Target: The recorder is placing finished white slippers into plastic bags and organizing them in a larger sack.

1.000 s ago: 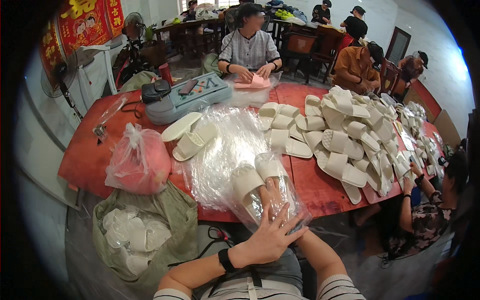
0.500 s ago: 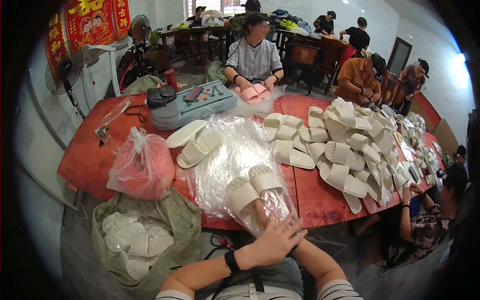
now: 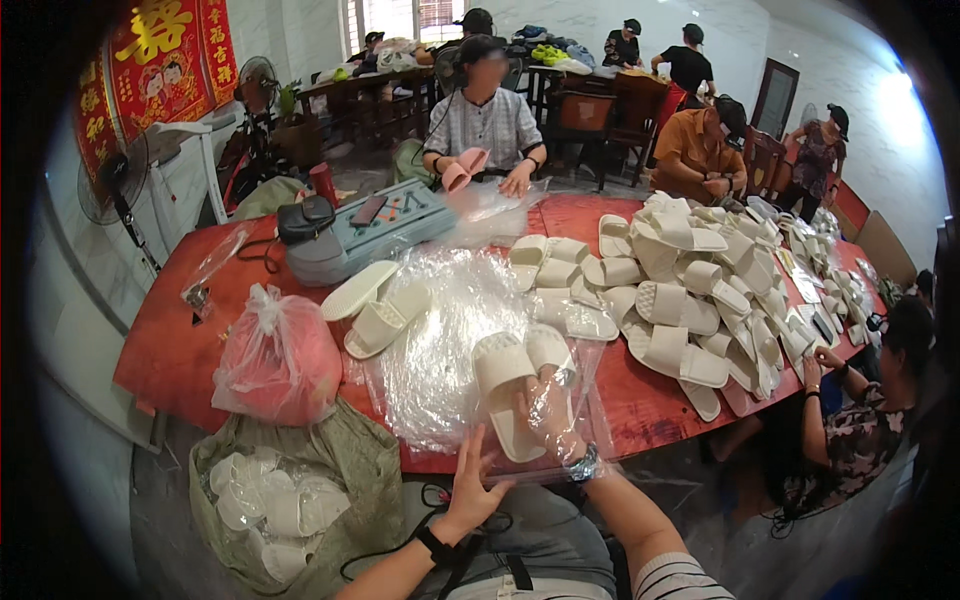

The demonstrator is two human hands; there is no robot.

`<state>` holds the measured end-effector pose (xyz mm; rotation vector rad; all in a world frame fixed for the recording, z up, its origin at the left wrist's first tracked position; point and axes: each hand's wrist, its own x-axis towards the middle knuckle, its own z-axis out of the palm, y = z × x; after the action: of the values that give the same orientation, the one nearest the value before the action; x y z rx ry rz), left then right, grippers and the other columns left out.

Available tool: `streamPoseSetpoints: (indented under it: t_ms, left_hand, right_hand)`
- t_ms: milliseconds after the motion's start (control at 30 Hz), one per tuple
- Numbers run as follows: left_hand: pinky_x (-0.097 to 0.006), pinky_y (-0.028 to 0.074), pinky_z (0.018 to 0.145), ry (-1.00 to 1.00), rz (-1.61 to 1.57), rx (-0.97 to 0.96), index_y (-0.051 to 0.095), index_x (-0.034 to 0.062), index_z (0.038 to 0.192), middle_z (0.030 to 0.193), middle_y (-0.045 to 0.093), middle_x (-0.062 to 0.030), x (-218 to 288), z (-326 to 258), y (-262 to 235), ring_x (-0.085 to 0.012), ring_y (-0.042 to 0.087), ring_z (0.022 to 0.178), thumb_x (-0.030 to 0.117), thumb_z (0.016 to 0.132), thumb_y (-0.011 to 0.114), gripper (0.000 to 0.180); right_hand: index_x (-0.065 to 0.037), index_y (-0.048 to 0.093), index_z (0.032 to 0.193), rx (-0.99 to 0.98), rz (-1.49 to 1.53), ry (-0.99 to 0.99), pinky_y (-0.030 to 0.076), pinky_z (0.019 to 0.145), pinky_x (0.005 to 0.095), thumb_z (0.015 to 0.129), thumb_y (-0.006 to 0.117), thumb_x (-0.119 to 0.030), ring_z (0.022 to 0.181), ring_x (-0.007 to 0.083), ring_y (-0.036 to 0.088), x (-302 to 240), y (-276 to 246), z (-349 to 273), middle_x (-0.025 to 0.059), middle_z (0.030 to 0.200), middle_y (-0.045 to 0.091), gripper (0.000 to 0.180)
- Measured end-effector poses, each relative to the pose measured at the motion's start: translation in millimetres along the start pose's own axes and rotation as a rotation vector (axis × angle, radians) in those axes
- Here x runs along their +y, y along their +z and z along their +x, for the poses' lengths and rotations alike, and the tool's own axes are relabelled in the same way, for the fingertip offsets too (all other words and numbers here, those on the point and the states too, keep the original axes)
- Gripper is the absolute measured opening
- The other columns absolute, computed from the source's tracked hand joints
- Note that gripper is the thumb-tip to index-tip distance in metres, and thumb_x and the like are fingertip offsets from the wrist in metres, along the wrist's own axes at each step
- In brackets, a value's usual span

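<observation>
A pair of cream slide slippers [image 3: 507, 385] lies side by side inside a clear plastic bag [image 3: 590, 425] near the table's front edge. My right hand [image 3: 548, 412] reaches into the bag, and the film covers it past the wrist. Its fingers grip the slippers at their inner edges, though the fingertips are partly hidden. Lower left of the slippers, my left hand [image 3: 470, 492] is open, thumb and fingers apart, beside the bag's mouth. Beneath the slippers spreads a stack of clear plastic bags [image 3: 440, 330]. Two loose cream slippers [image 3: 388, 318] rest at the stack's left side.
A big heap of cream slippers [image 3: 680, 315] covers the table's right side. On the left are a tied bag with pink contents [image 3: 280, 350] and a grey-blue tool case [image 3: 390, 230]. An open green sack [image 3: 375, 455] holds bagged slippers. Across the table, a person [image 3: 485, 130] handles pink slippers.
My left hand has drawn back from the bag's mouth to the lower left. My right hand and slippers have shifted slightly right. The person opposite has lifted the pink slippers.
</observation>
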<state>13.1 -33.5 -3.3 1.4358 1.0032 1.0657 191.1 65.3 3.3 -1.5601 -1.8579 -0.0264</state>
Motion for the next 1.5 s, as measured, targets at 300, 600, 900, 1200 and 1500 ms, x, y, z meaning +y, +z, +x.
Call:
streamPoseSetpoints:
  t_ms: [300, 600, 900, 1200, 1500]
  left_hand:
    - [-0.030, 0.055, 0.072, 0.099, 0.130, 0.147, 0.066, -0.0013, 0.107, 0.093, 0.072, -0.0168, 4, -2, 9, -0.0191, 0.072, 0.086, -0.009, 0.089, 0.055, 0.022]
    - [-0.027, 0.051, 0.084, -0.098, -0.195, 0.349, 0.048, 0.0019, 0.121, 0.121, 0.056, -0.0111, -29, 22, -24, -0.0183, 0.059, 0.106, -0.002, 0.091, 0.063, 0.034]
    - [-0.033, 0.056, 0.089, -0.396, -0.713, 0.023, 0.037, 0.0013, 0.141, 0.123, 0.062, -0.0165, -3, 34, 2, -0.0257, 0.067, 0.105, -0.010, 0.090, 0.060, 0.057]
    - [-0.030, 0.053, 0.088, -0.441, -0.524, -0.063, 0.040, -0.0030, 0.140, 0.126, 0.061, -0.0182, -46, 18, -14, -0.0224, 0.067, 0.104, -0.002, 0.091, 0.062, 0.053]
    - [-0.026, 0.054, 0.076, -0.561, -0.415, 0.001, 0.062, -0.0018, 0.113, 0.099, 0.069, -0.0089, -39, 45, -53, -0.0144, 0.067, 0.087, 0.022, 0.097, 0.062, 0.029]
  right_hand:
    - [0.001, 0.062, 0.088, 0.062, -0.153, 0.060, 0.042, 0.080, 0.0552, 0.083, 0.065, -0.017, 0.099, 0.0413, 0.051, 10, 19, 24, 0.0225, 0.106, 0.053, 0.019]
    - [-0.002, 0.068, 0.095, -0.042, -0.212, 0.052, 0.042, 0.088, 0.0520, 0.079, 0.061, -0.013, 0.112, 0.0369, 0.049, -4, 33, 54, 0.0158, 0.113, 0.055, 0.020]
    - [-0.003, 0.068, 0.096, -0.118, -0.199, 0.105, 0.040, 0.095, 0.0514, 0.078, 0.064, -0.013, 0.115, 0.0348, 0.049, -11, 31, 50, 0.0153, 0.117, 0.056, 0.021]
    - [-0.006, 0.068, 0.106, -0.293, -0.147, 0.114, 0.037, 0.101, 0.0577, 0.085, 0.059, -0.017, 0.125, 0.0377, 0.045, 14, 95, 38, 0.0184, 0.128, 0.054, 0.025]
    - [-0.019, 0.053, 0.140, -0.453, -0.076, -0.110, 0.039, 0.102, 0.0564, 0.086, 0.063, -0.012, 0.129, 0.0441, 0.045, 36, -20, -85, 0.0161, 0.150, 0.041, 0.056]
